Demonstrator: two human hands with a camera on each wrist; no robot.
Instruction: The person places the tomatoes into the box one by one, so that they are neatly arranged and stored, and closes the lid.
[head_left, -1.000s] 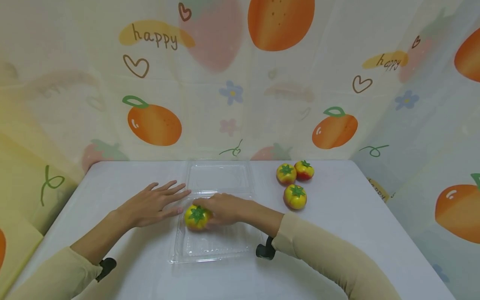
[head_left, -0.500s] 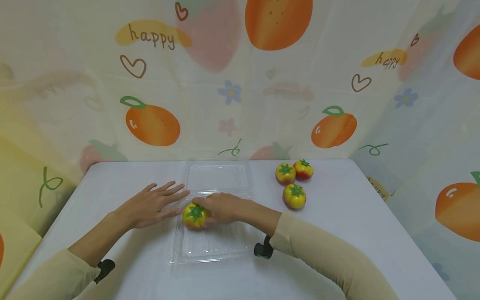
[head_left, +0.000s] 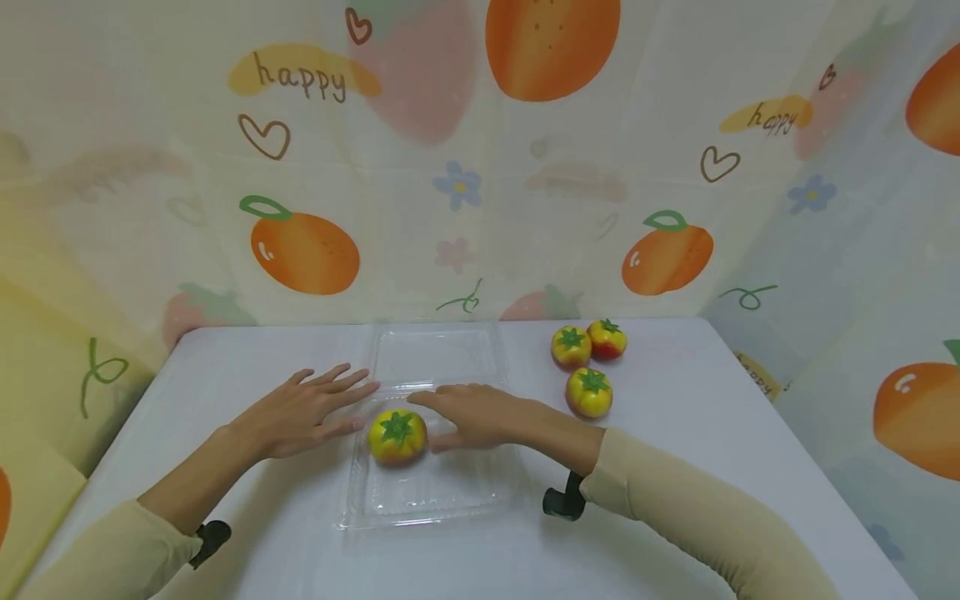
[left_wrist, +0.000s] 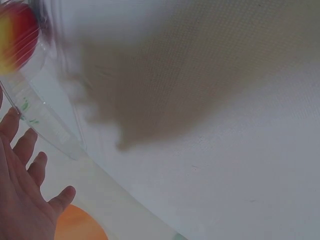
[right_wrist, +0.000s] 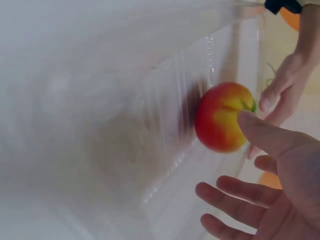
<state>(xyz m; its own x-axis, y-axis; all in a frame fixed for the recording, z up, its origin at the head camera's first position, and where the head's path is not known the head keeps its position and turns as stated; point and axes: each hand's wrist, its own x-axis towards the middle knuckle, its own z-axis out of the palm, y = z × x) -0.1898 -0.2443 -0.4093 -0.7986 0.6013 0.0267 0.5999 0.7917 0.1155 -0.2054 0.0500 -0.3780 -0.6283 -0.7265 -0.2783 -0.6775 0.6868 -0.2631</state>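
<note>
A yellow-red tomato [head_left: 397,437] with a green star-shaped top sits in the left back part of a clear plastic clamshell box [head_left: 427,508]. Just right of it is my right hand [head_left: 480,417], thumb and fingers parted and holding nothing. In the right wrist view the thumb overlaps the tomato [right_wrist: 225,117]. My left hand [head_left: 307,412] stretches out with spread fingers at the box's left edge, fingertips right by the hinge side. In the left wrist view its fingers [left_wrist: 37,170] look straight, and the tomato [left_wrist: 17,37] shows through the clear wall.
The box's lid [head_left: 438,357] lies folded back toward the far edge of the white table [head_left: 660,467]. Three more tomatoes [head_left: 588,392] are grouped at the back right. A fruit-patterned curtain [head_left: 525,208] stands behind the table.
My right hand has let go of the tomato and drawn back to the right, its fingers parting. The tomato stays in the box. My left hand has hardly moved.
</note>
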